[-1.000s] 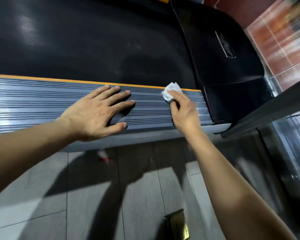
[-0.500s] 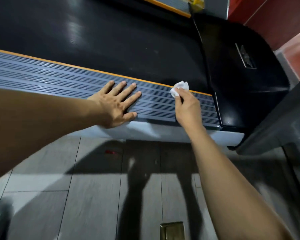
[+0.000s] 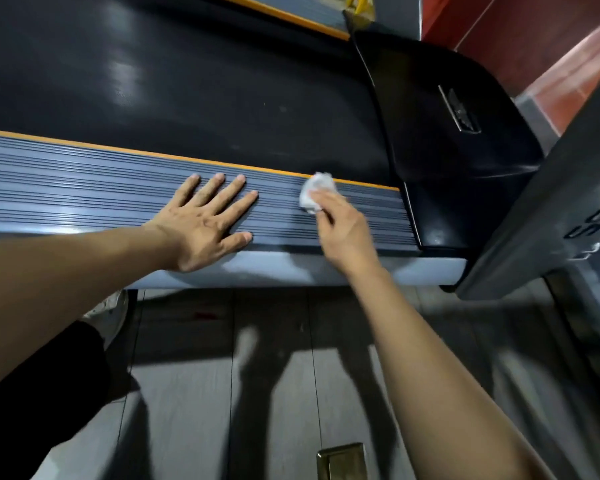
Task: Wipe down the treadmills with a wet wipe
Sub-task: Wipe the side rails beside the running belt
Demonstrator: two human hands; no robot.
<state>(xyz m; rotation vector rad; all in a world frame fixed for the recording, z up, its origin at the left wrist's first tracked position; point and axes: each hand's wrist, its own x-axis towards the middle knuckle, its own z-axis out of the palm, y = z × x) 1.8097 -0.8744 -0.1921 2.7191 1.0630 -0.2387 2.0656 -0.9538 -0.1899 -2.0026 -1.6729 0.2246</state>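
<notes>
Our right hand (image 3: 340, 226) pinches crumpled white wet wipe (image 3: 316, 192) on grey ribbed side rail (image 3: 84, 199) nr orange edge strip; left hand (image 3: 205, 223) flat, fingers spread, bracing. Step: wiping rail. Next, we judge: stroke along ribs twd black motor cover (image 3: 458, 161).

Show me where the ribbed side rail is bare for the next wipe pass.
Bare: ribbed rail beyond the left hand; short strip between wet wipe and black motor cover. Crowded: narrow gap between left hand and right hand.
</notes>
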